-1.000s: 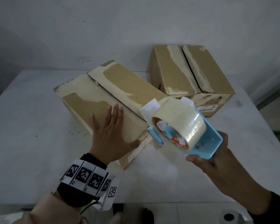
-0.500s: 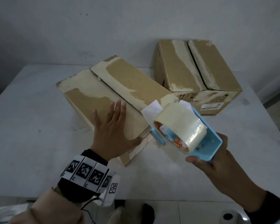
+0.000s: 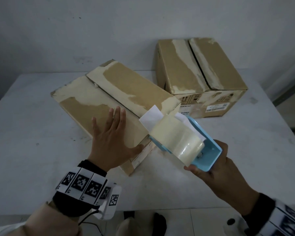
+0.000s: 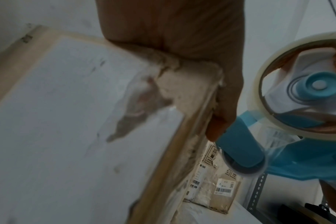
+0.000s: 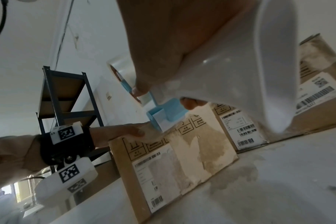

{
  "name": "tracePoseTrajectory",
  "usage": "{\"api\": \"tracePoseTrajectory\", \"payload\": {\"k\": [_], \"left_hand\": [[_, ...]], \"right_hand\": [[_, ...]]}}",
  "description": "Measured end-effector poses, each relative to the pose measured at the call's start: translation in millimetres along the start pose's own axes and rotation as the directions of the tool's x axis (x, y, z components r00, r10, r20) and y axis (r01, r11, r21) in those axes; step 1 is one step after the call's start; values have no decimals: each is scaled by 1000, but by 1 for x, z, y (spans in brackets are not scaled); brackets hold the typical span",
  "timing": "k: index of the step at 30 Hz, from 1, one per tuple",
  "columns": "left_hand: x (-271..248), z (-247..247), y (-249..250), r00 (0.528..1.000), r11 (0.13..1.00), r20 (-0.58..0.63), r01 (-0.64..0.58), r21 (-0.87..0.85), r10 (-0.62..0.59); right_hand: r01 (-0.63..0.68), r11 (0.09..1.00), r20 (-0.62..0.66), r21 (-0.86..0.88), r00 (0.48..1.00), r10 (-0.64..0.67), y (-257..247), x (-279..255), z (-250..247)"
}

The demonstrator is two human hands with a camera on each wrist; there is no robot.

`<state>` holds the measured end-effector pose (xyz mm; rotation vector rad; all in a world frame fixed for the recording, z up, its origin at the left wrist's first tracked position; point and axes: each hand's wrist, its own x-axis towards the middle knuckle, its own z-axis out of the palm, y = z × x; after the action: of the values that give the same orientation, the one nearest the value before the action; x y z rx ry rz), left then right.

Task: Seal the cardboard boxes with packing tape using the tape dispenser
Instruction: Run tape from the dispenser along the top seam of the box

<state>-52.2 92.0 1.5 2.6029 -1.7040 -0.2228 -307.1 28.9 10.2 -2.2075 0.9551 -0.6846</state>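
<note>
Fingers (image 3: 116, 116) of our left hand (image 3: 109, 142) lie straight and spread, pressed flat on the near cardboard box (image 3: 109, 92), thumb at its front edge. We see this box lying at an angle on the white table (image 3: 32, 142), its flaps closed; a second box (image 3: 199, 68) stands behind, near the wall. Our right hand (image 3: 218, 171) curls round the blue tape dispenser (image 3: 204, 142), whose clear tape roll (image 3: 175, 138) hovers just beside the near box's front corner.
</note>
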Motion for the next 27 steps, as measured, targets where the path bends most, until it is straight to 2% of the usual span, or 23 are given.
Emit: {"api": "tracePoseTrajectory", "payload": {"k": [11, 16, 18, 20, 24, 27], "left_hand": [[0, -5, 0, 998, 1000, 62, -19, 8, 18], [1, -1, -1, 1000, 1000, 28, -12, 3, 12], [0, 0, -1, 1000, 1000, 5, -9, 2, 9], [1, 1, -1, 1000, 1000, 12, -10, 15, 9], [1, -1, 0, 1000, 1000, 27, 8, 19, -9], [3, 1, -3, 1000, 1000, 11, -7, -4, 7]], "right_hand": [[102, 987, -8, -126, 995, -104, 5, 0, 2], [49, 995, 1, -86, 999, -50, 3, -2, 5], [52, 995, -31, -83, 998, -54, 3, -2, 7], [10, 1000, -63, -21, 998, -12, 7, -3, 9], [-159, 981, -11, 112, 987, 161, 16, -12, 15], [-228, 965, -83, 128, 967, 239, 24, -24, 13]]}}
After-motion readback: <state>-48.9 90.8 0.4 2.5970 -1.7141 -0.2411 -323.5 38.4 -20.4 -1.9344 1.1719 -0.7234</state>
